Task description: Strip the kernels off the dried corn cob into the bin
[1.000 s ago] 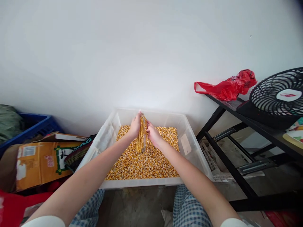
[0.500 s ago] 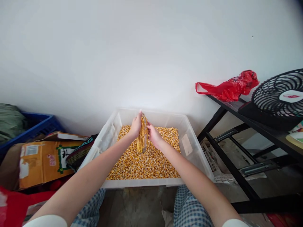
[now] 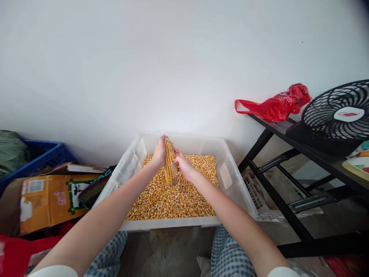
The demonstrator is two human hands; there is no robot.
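Note:
A dried corn cob (image 3: 169,161) is held tilted over a translucent plastic bin (image 3: 184,222). Yellow kernels cover most of the cob, while its right side shows a bare pale strip. My left hand (image 3: 159,153) is closed around its upper left side. At the cob's right edge, my right hand (image 3: 183,166) has its fingers curled in, with thumb and fingertips against the bare strip. Below both hands, loose corn kernels (image 3: 173,206) spread over the bottom of the bin.
Left of the bin lie a cardboard box (image 3: 57,200), a dark mesh bag (image 3: 96,188) and a blue crate (image 3: 54,154). To the right, a black table (image 3: 325,156) bears a red plastic bag (image 3: 276,107) and a black fan (image 3: 340,111). A white wall (image 3: 184,69) rises behind.
The cob and both hands sit slightly further left in view, as the whole scene has shifted a little. My right hand's fingers have curled in more and moved lower along the cob.

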